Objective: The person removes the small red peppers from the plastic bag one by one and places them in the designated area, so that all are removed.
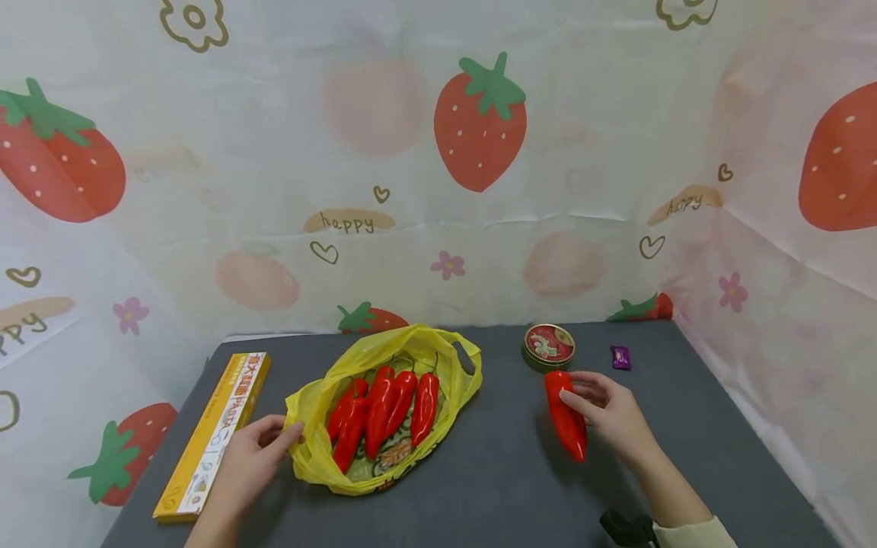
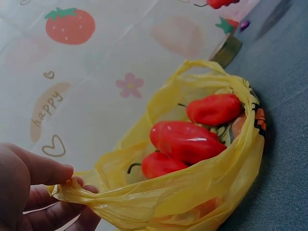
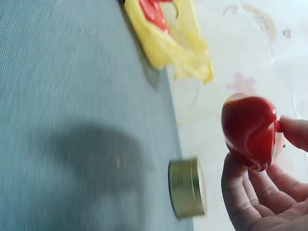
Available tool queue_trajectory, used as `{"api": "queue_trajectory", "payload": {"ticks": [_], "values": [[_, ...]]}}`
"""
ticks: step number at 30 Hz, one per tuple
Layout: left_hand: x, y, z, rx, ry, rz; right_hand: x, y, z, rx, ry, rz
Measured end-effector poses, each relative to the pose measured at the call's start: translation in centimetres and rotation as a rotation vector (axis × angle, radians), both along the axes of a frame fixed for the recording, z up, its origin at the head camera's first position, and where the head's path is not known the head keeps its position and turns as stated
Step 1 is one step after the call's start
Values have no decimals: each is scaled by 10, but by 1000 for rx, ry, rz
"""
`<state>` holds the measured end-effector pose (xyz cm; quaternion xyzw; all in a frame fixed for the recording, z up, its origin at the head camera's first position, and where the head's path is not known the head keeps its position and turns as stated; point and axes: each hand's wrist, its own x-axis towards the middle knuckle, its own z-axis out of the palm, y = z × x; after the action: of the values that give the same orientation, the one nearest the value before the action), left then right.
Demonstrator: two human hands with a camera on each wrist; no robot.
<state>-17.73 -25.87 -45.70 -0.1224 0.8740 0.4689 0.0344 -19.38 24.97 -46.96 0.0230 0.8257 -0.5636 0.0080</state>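
Note:
My left hand (image 1: 256, 457) pinches the left rim of a yellow plastic bag (image 1: 311, 457) between thumb and fingers. The bag's mouth is spread wide, and several red chili peppers (image 1: 379, 411) lie inside it, some with green stems. In the left wrist view the pinched corner of the bag is pulled out toward the hand. My right hand (image 1: 610, 415) holds one red chili pepper (image 1: 566, 415) above the table, to the right of the bag. Seen from the right wrist, the thumb is on one side of this pepper (image 3: 250, 130) and the fingers on the other.
A round tin (image 1: 548, 346) stands at the back, just beyond the held pepper. Right of it lies a small purple packet (image 1: 620, 358). A yellow and white pasta box (image 1: 212, 438) lies along the left of the dark table (image 1: 493, 472). Strawberry-print cloth (image 1: 425, 289) hangs behind.

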Motion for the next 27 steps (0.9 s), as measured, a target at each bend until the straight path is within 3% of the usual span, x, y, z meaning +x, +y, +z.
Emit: {"api": "queue_trajectory", "payload": {"ticks": [5, 12, 21, 27], "values": [[2, -1, 0, -7, 0, 8, 3, 26, -2, 33, 5, -39], [2, -2, 1, -30, 12, 21, 4, 69, -10, 207, 16, -107], [1, -1, 2, -45, 14, 10, -1, 134, -32, 297, -61, -116], [2, 1, 5, -30, -7, 0, -3, 160, -41, 307, -96, -112]]}}
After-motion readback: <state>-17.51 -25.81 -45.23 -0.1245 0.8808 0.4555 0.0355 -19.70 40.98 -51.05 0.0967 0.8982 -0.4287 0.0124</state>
